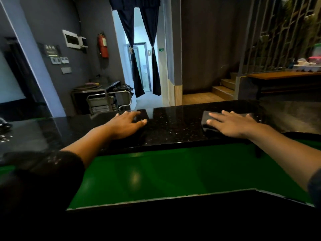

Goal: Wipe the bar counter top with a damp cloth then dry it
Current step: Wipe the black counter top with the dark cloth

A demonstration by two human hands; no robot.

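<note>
Presently our right hand [231, 123] lies flat, fingers straight and spread, pressing a dark cloth [208, 121] onto the black speckled counter top [173, 126] at 3 o'clock. Our left hand [125, 123] rests flat at 9 o'clock, fingers extended, holding nothing that we can see. Below the counter edge runs a green surface [156, 176], at 6 o'clock.

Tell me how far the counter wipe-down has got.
Done: cannot tell; no wiped patch stands out on the glossy black speckled stone counter top. In hand: the right hand presses flat on a dark folded cloth near the right end, while the left hand rests flat on the stone. Left: likely most of the wiping leftward, then all the drying.
</note>
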